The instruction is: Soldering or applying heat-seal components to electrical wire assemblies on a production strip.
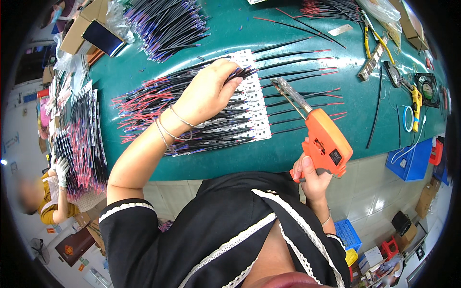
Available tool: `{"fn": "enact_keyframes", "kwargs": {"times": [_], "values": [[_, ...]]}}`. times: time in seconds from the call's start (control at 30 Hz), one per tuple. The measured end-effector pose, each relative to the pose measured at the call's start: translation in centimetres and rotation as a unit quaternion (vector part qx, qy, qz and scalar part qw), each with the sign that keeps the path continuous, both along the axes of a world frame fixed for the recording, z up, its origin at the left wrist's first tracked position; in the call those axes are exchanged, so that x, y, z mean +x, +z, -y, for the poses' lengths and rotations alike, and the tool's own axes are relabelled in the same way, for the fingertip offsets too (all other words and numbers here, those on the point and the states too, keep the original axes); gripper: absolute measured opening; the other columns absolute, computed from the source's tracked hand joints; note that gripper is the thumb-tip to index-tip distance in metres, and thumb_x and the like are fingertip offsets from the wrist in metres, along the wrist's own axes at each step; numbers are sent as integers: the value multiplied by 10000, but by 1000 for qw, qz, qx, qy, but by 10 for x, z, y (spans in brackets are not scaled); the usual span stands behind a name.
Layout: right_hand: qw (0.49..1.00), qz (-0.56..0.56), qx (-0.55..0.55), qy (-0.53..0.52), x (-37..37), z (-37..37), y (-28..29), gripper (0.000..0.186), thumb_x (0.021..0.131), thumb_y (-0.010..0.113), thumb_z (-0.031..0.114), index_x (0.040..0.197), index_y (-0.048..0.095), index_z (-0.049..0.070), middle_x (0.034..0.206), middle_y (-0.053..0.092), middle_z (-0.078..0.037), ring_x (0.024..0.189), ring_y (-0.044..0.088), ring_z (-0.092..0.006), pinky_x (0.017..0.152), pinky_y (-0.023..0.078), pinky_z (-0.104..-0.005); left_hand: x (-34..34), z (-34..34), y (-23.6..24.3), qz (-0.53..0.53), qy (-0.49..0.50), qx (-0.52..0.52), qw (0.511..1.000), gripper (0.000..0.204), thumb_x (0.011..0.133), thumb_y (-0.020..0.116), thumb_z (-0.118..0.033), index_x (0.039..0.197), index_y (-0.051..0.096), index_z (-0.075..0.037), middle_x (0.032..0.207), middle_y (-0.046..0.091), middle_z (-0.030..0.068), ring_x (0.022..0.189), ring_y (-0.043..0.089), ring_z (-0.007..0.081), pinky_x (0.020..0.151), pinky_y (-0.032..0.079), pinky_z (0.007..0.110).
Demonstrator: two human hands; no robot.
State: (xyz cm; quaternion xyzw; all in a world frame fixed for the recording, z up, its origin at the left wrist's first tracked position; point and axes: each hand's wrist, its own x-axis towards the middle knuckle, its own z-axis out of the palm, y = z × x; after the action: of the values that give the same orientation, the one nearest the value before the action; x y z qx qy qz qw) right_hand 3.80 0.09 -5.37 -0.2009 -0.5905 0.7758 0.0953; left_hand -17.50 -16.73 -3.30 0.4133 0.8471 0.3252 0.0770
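Note:
My left hand [207,91] reaches across rows of black wires and pinches several dark wires near the left side of a white circuit-board panel [260,113]. Red and blue ends of the wires [139,108] fan out to the left of that hand. Wrapped around the handle of an orange soldering gun [327,137] are the fingers of my right hand [313,178]. The gun's metal tip points up and left, close to the panel's right edge. Black wires with red ends [302,73] stick out rightward from the panel.
Bundled wires [165,26] and a phone on a cardboard box [103,37] lie at the far left. Yellow-handled pliers [369,41], a small fan [427,89] and a yellow tool [416,108] are on the right. At left, a gloved co-worker's hand [61,171] touches other wired panels.

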Motion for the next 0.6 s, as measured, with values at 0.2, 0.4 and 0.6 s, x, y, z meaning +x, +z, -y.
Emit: {"fn": "enact_keyframes", "kwargs": {"times": [0.2,0.4,0.6], "values": [[999,37,-14,36,-2,3,-1,336,815,513,105,1084,396,-60,556,443,-38,407,420,-93,381,373,-226,-2,-3,-5,52,23,-97,994,178,711,595,-126,847,564,-15,599,532,162,489,498,277,485,388,319],[995,56,-63,50,-4,8,-5,295,790,562,57,1039,435,-38,755,523,-77,485,475,-88,401,413,-211,3,-1,-16,22,41,-120,992,157,687,596,-159,747,568,-17,638,546,183,571,533,333,537,426,379],[995,78,4,59,-9,13,-2,208,809,535,95,951,434,-18,600,465,-33,419,453,-93,392,396,-227,1,-2,-17,27,49,-177,983,171,680,595,-184,699,554,-19,591,536,173,577,535,342,545,426,398]]}}
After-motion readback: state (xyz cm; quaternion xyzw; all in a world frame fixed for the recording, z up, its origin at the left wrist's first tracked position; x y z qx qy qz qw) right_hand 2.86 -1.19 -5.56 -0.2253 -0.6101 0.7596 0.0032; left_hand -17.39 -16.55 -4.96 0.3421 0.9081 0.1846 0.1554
